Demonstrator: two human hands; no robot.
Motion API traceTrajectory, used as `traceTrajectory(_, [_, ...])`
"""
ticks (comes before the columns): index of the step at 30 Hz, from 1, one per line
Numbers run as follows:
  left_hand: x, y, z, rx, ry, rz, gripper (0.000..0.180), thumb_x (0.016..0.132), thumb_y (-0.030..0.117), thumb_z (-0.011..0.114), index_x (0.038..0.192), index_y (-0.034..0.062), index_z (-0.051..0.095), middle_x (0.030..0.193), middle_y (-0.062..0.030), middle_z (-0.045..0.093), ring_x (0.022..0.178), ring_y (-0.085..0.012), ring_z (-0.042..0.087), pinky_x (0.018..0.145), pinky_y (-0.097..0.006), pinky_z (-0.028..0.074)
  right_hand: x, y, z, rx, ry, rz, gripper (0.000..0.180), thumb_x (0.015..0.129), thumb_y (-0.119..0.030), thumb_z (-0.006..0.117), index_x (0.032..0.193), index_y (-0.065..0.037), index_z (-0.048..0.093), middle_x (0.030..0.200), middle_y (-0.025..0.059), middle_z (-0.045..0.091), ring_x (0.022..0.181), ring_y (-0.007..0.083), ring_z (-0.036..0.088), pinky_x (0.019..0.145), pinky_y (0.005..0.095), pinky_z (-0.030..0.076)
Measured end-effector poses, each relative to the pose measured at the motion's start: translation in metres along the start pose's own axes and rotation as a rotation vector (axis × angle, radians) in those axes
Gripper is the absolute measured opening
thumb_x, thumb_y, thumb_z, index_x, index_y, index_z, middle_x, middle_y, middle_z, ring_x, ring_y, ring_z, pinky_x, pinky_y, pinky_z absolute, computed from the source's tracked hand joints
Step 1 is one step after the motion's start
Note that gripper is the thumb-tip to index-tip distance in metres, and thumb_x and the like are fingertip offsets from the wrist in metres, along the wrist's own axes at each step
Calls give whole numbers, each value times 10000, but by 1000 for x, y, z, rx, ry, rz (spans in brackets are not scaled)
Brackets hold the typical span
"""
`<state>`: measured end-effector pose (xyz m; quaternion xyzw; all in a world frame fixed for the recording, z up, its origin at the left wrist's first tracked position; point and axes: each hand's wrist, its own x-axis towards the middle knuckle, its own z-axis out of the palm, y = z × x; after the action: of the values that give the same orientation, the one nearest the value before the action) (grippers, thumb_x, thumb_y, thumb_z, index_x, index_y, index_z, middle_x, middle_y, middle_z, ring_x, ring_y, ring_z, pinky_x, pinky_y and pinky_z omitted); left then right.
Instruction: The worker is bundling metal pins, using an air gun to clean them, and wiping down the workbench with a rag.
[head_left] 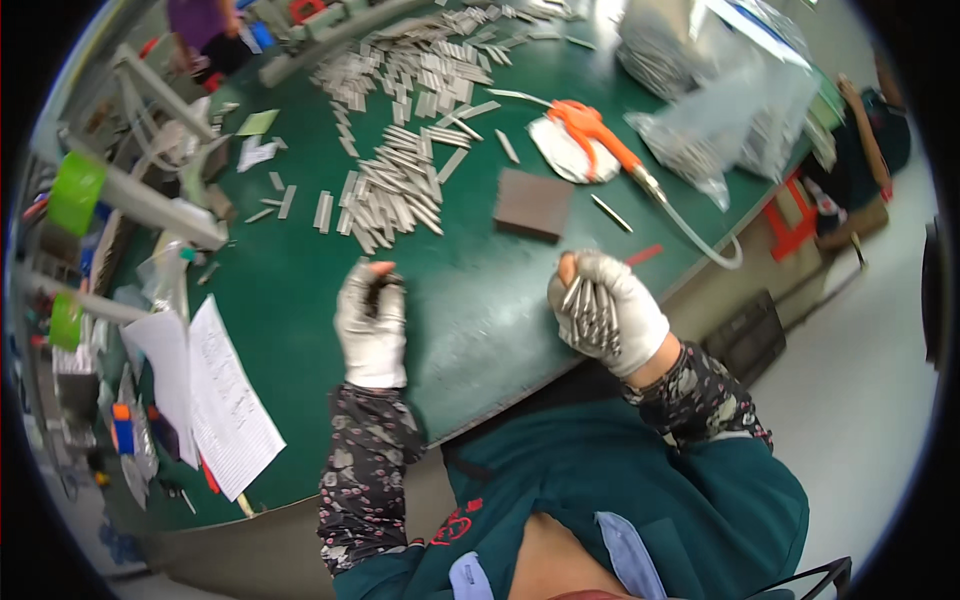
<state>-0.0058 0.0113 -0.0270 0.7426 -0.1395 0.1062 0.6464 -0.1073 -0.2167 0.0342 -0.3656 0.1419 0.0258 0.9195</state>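
Observation:
My right hand (608, 312), in a white glove with a bare fingertip showing, is closed around a bunch of slim metal rods (592, 318). Their shiny ends point out of the fist at the near edge of the green table (470, 330). My left hand (370, 328), also gloved, hovers over the table with its fingers curled in. Dark patches cover its finger area, and whatever lies inside the curl is hidden. Just beyond the left hand lies a heap of small flat metal pieces (390, 195). A brown block (533, 204) sits between and beyond the hands.
An orange air gun (590, 130) lies on a white pad, its hose (700, 235) curving to the right edge. Clear bags of metal parts (690, 140) stand far right. Paper sheets (228, 400) lie left. Other people (205, 30) are at the far left and right.

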Motion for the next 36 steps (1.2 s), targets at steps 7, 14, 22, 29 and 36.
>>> traceTrajectory(7, [6, 5, 0, -126, -7, -61, 282, 842, -35, 521, 1123, 1, 514, 912, -44, 562, 687, -77, 483, 603, -207, 416, -37, -17, -66, 486, 110, -35, 187, 855, -214, 486, 831, -48, 569, 672, 90, 532, 413, 145, 421, 276, 249, 304])
traceTrajectory(14, [-2, -5, 0, -146, 1, -90, 267, 825, -72, 493, 1077, 11, 522, 859, -33, 549, 670, -64, 492, 567, -185, 413, -49, -59, -72, 150, 432, -185, 124, 850, -167, 524, 814, -52, 555, 675, 82, 592, 501, 154, 557, 407, 256, 447])
traceTrajectory(22, [6, -2, -3, -100, 22, -85, 287, 799, -89, 507, 1068, 8, 525, 878, -31, 558, 701, -78, 520, 594, -197, 442, -12, -226, -29, -359, 394, -918, 79, 838, -148, 531, 782, -92, 542, 583, 11, 547, 433, 99, 511, 388, 231, 400])
traceTrajectory(29, [92, 128, 102, 335, -411, 798, 328, 699, -113, 538, 1004, 7, 542, 933, -124, 580, 800, -262, 584, 728, -320, 471, 62, -302, -20, -354, 562, -972, 161, 853, -254, 532, 809, -101, 559, 561, 31, 541, 366, 142, 458, 323, 274, 322])
traceTrajectory(36, [130, 189, 237, 333, -741, 1178, 580, 617, -140, 512, 1164, 53, 493, 1160, -148, 551, 946, -323, 575, 798, -354, 483, 96, -321, -61, -2319, 818, -850, 200, 809, -75, 440, 862, -89, 632, 958, 85, 619, 924, 200, 598, 775, 283, 480])
